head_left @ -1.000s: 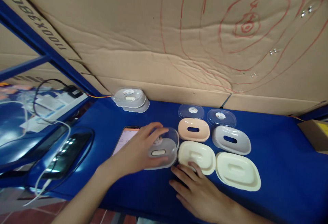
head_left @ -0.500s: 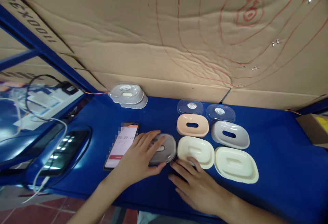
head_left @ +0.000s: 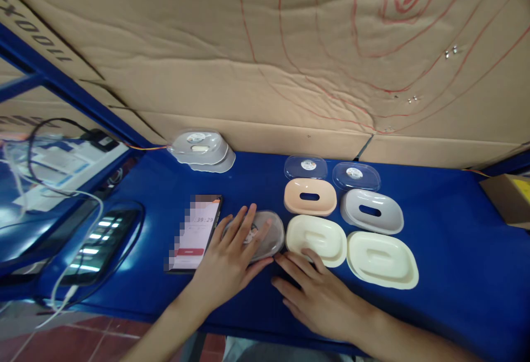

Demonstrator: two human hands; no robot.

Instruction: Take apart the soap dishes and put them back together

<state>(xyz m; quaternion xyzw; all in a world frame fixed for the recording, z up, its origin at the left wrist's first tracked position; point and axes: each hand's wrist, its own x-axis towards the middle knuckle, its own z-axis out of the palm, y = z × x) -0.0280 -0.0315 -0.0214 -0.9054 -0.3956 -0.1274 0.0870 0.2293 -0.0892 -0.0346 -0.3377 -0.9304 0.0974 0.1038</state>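
My left hand point(head_left: 232, 257) lies over a grey soap dish with a clear lid point(head_left: 271, 235), fingers spread across the top and thumb along the near edge. Part of a round label shows between those fingers. My right hand point(head_left: 314, 296) rests to the right of it, fingers apart, with its fingertips at the near left edge of a cream oval tray point(head_left: 331, 229). Beside that sits a second cream tray point(head_left: 383, 260). Behind them are a peach slotted dish point(head_left: 292, 202) and a grey slotted dish point(head_left: 351, 214).
Two clear lids point(head_left: 296, 169) point(head_left: 368, 177) lie behind the dishes. A stack of lidded grey dishes point(head_left: 211, 158) stands at the back left. A phone point(head_left: 192, 240) lies left of my left hand. Cardboard point(head_left: 186, 86) walls the back; a box point(head_left: 505, 202) is at right.
My left hand's fingers have spread farther across the lid, and a label now shows between them. My right hand stays nearly in place. The camera view has shifted slightly.
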